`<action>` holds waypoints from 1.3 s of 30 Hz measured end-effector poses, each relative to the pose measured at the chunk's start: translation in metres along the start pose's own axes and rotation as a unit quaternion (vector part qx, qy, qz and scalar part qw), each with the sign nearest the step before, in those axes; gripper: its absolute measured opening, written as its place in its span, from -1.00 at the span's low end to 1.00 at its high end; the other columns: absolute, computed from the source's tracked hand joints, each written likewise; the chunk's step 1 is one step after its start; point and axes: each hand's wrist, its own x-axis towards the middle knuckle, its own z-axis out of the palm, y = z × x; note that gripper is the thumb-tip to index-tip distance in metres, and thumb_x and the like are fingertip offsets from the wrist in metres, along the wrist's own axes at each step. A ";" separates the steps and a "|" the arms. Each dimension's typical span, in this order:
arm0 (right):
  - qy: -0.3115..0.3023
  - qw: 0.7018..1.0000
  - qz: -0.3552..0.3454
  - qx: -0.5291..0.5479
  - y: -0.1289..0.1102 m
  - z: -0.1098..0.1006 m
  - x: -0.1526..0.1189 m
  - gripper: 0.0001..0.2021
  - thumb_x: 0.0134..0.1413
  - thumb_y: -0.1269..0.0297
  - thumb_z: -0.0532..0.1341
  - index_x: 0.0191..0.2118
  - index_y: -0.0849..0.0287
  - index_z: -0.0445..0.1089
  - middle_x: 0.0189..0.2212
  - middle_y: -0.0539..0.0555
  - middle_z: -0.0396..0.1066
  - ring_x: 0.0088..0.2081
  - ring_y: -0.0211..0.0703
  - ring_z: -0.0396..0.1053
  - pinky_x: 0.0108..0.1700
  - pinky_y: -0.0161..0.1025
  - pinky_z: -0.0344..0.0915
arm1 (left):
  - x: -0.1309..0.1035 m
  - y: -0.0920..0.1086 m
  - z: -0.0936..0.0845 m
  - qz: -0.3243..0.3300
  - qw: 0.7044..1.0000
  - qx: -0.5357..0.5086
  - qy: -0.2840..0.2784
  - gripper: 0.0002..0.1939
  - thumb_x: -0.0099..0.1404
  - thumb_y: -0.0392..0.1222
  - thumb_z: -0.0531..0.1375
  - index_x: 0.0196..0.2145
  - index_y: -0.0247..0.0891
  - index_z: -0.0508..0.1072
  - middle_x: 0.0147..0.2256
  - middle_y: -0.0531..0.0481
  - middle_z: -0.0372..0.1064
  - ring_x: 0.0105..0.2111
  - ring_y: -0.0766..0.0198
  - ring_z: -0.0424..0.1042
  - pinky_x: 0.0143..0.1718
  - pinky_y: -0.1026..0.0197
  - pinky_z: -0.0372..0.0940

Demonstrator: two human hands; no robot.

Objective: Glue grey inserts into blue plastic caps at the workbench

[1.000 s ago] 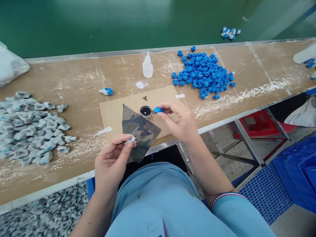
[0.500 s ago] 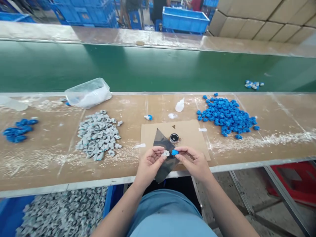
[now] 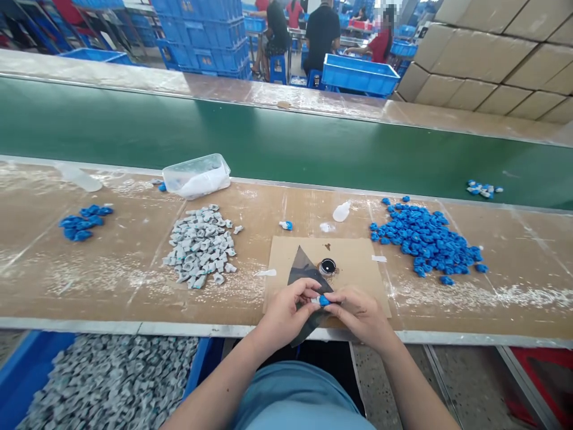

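My left hand (image 3: 289, 310) pinches a small grey-white plastic part (image 3: 315, 300) between thumb and fingers. My right hand (image 3: 360, 313) grips a small blue plastic part (image 3: 324, 300). The two parts meet end to end; how deeply they fit is hidden by my fingers. Beneath my hands lies a dark, pointed sheet (image 3: 301, 270) on a piece of cardboard (image 3: 358, 254). Just beyond my fingers stands a small round pot of dark liquid (image 3: 327, 266). A joined blue-and-white piece (image 3: 286, 226) rests past the cardboard's far edge.
Grey parts (image 3: 201, 246) are heaped left, blue parts (image 3: 427, 236) right, with a smaller blue pile (image 3: 83, 223) far left. A clear tub (image 3: 197, 176) and a white bottle (image 3: 341, 211) stand behind. A green belt (image 3: 277, 143) runs beyond. A blue crate (image 3: 203, 358) holds grey parts below.
My hands have come together, bringing the blue part against the grey-white one. The head view has tilted up and shifted, showing more of the people and crates behind.
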 end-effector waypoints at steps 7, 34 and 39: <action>0.038 0.998 0.011 0.053 0.001 -0.003 0.000 -0.94 0.05 0.31 0.30 -0.31 0.07 0.53 -0.49 -0.01 0.52 -0.48 -0.28 0.47 -0.44 -0.39 0.40 | -0.002 0.006 0.010 -0.017 0.995 -0.097 0.008 -0.77 0.15 -0.23 0.22 -0.21 -0.26 0.35 -0.38 -0.04 0.47 -0.31 0.25 0.48 -0.21 0.19 0.36; -0.035 0.995 -0.095 -0.023 -0.013 -0.019 0.009 -0.90 0.15 0.36 0.21 -0.27 0.07 0.48 -0.49 0.00 0.51 -0.47 -0.29 0.45 -0.42 -0.38 0.38 | -0.007 0.016 0.006 0.052 0.998 -0.008 -0.026 -0.86 0.18 -0.27 0.21 -0.26 -0.26 0.39 -0.33 -0.05 0.50 -0.32 0.27 0.48 -0.25 0.25 0.37; 0.033 0.998 -0.056 0.026 -0.008 -0.004 -0.004 -0.92 0.12 0.33 0.24 -0.31 0.09 0.51 -0.50 0.02 0.51 -0.48 -0.27 0.46 -0.42 -0.36 0.42 | -0.014 0.005 0.016 0.048 0.998 -0.034 0.004 -0.87 0.22 -0.22 0.17 -0.26 -0.29 0.41 -0.29 -0.11 0.49 -0.31 0.26 0.48 -0.26 0.24 0.38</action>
